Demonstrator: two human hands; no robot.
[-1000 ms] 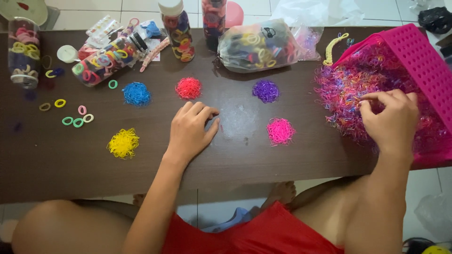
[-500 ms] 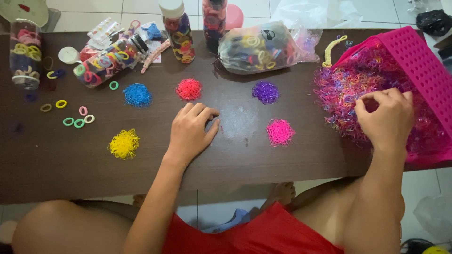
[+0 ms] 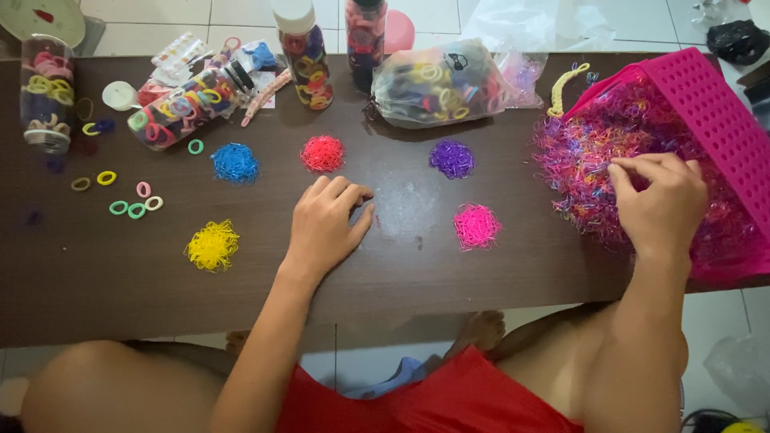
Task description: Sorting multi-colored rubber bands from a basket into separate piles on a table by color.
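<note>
My left hand (image 3: 325, 224) rests palm down on the dark brown table (image 3: 120, 305), fingers loosely together, holding nothing. It lies beside a faint pile of clear tiny elastic bands (image 3: 405, 204). My right hand (image 3: 662, 204) sits on a heap of mixed-colour tiny elastic bands (image 3: 597, 140) spilling from a tipped pink perforated basket (image 3: 714, 100). Its thumb and fingers pinch into the heap. Sorted piles lie on the table: blue (image 3: 235, 163), red (image 3: 322, 153), purple (image 3: 452, 158), pink (image 3: 476, 225) and yellow (image 3: 212, 244).
Along the far edge stand jars of coloured hair ties (image 3: 44, 88), one jar lying on its side (image 3: 184, 104), two upright bottles (image 3: 303, 52) and a clear bag of ties (image 3: 441, 80). Loose ring ties (image 3: 128, 207) lie at the left. A yellow braided tie (image 3: 564, 84) lies near the basket.
My right hand has shifted slightly over the mixed heap, its fingertips pinching a little further up and to the right. My left hand has stayed still.
</note>
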